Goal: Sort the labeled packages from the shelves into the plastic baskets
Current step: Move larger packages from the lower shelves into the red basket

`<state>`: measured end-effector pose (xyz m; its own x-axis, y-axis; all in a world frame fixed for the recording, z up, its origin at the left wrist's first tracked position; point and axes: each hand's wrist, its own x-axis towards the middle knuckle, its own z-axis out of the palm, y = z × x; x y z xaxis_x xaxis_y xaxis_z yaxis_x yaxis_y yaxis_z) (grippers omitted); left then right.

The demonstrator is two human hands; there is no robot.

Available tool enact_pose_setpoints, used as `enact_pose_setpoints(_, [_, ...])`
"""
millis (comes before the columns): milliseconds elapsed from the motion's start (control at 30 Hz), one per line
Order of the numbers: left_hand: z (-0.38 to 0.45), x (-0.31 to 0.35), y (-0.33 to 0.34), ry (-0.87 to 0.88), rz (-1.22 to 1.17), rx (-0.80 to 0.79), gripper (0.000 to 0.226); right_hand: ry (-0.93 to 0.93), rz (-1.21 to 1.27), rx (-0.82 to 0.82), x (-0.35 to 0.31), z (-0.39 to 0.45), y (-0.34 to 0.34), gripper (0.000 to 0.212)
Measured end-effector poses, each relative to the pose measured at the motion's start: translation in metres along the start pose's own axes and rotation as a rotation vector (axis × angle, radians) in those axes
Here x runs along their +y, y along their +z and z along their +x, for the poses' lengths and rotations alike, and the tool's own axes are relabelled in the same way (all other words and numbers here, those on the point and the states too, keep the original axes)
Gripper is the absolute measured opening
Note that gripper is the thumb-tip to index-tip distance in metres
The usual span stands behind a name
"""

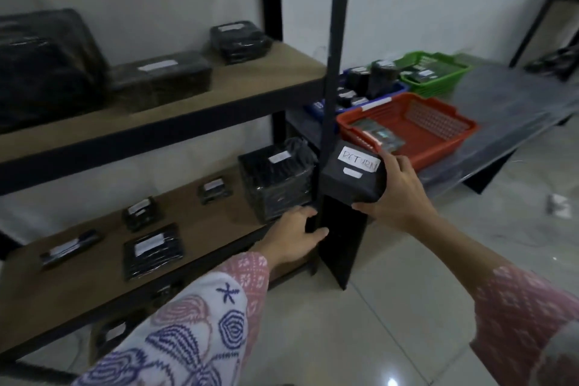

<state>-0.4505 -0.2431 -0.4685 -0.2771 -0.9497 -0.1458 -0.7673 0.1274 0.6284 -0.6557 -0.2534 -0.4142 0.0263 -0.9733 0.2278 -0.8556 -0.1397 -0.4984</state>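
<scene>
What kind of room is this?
Probably a small stockroom or parcel-sorting room: shelves hold black wrapped packages, coloured baskets sit on a low table, and the right hand grips a box labelled "RETURN".

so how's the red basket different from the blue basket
The red basket sits nearest, right beside the package marked RETURN in the right hand; the blue basket sits behind it, partly hidden by the shelf post. The red one holds a few flat packages and has bare floor; the blue one is crowded with black packages, some upright. Both are plastic and stand on the low grey table.
</scene>
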Motion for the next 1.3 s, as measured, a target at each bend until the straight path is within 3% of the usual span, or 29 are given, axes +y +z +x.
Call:
enact_pose_setpoints(233, [0.103,0.06,0.026,-0.101,-0.2,-0.011,0.05,0.069,-0.024,0.135,0.08,0.059,-0.051,0.105])
enact_pose_setpoints(400, [0.195,0.082,0.025,-0.275,-0.253,0.082,0.029,0.039,-0.04,0.153,0.126,0.135,-0.061,0.103])
enact_pose_setpoints(567, [0.27,0.1,0.026,-0.453,-0.406,0.164,0.051,0.05,-0.048,0.106,0.17,0.219,-0.063,0.1])
enact_pose_setpoints(667, [0.301,0.109,0.036,-0.555,-0.479,0.231,0.051,0.099,-0.006,0.06,0.194,0.258,-0.052,0.101])
enact_pose_setpoints(833, [0.331,0.119,0.063,-0.671,-0.555,0.358,0.041,0.148,0.031,-0.045,0.232,0.299,-0.021,0.104])
enact_pose_setpoints(1100, [0.334,0.135,0.086,-0.782,-0.553,0.71,0.018,0.308,0.153,-0.173,0.256,0.326,0.031,0.095])
enact_pose_setpoints(1300, [0.338,0.14,0.095,-0.809,-0.478,0.825,0.023,0.148,0.229,-0.291,0.278,0.326,0.035,0.088])
